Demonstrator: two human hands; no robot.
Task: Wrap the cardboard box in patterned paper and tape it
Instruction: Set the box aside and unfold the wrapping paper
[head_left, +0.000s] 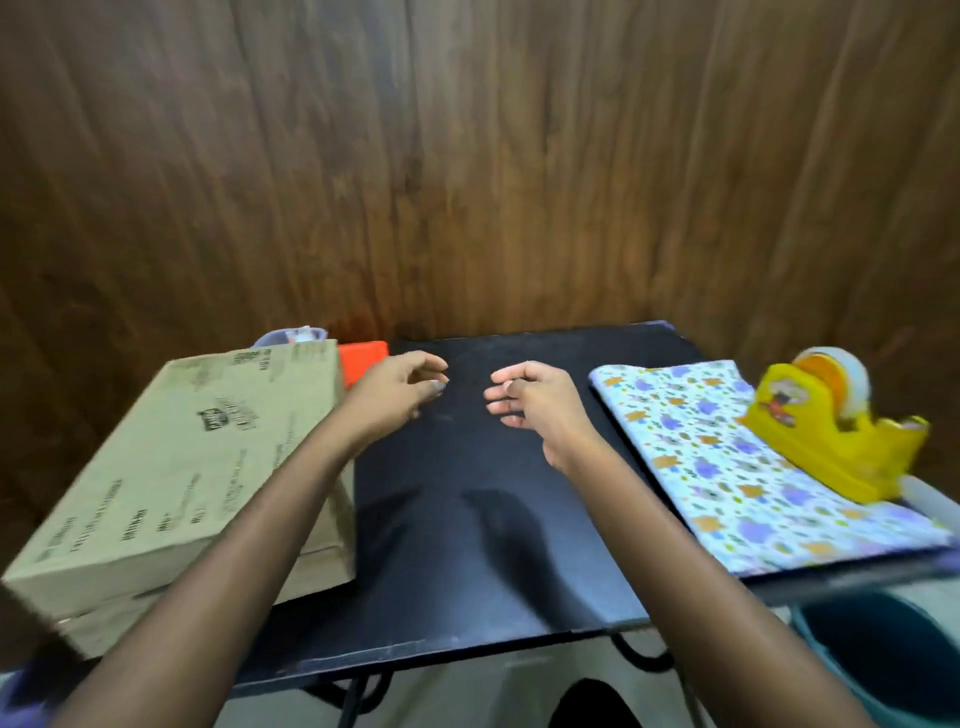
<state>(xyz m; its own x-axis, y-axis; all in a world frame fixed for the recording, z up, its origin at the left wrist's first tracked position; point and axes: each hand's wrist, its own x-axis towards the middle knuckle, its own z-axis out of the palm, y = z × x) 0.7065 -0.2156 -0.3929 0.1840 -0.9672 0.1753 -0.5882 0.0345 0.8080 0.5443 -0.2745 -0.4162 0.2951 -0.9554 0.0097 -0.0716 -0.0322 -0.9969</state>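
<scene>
A flat cardboard box (171, 467) with black print lies on the left of the black table (467, 545), its near corner hanging over the edge. Folded patterned paper (727, 467), white with blue and orange figures, lies on the right side. A yellow tape dispenser (836, 431) with a roll of tape stands on the paper's far right. My left hand (400, 389) and my right hand (530, 400) hover over the middle of the table, apart from each other. Their fingers are loosely curled and hold nothing.
An orange object (361, 358) lies behind the box at the table's back edge, beside a pale lilac item (291, 335). A wood-panelled wall (467, 156) rises just behind the table. A teal bin (883, 654) stands on the floor at the lower right.
</scene>
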